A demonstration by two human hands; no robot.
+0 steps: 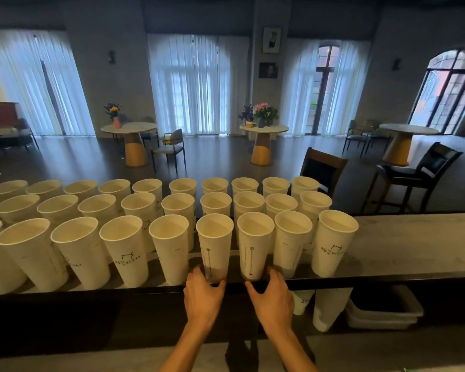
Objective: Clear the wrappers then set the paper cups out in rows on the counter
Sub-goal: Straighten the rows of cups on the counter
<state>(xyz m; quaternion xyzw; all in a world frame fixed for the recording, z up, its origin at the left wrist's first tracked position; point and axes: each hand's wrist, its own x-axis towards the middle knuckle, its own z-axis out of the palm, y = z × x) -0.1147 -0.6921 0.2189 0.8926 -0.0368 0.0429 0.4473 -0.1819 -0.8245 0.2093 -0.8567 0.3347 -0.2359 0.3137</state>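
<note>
Fingers (199,272): both hands curling around cup bases, gripping low for alignment.
Left hand (203,294): holding left cup (215,248).
Right hand (273,294): holding right cup (254,247).
Counter (414,237): front row is being squared.

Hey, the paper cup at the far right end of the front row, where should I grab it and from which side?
Grip the rightmost front-row cup around its narrow lower wall, coming from the right: bare counter lies there, while a neighbour crowds its left.
</note>
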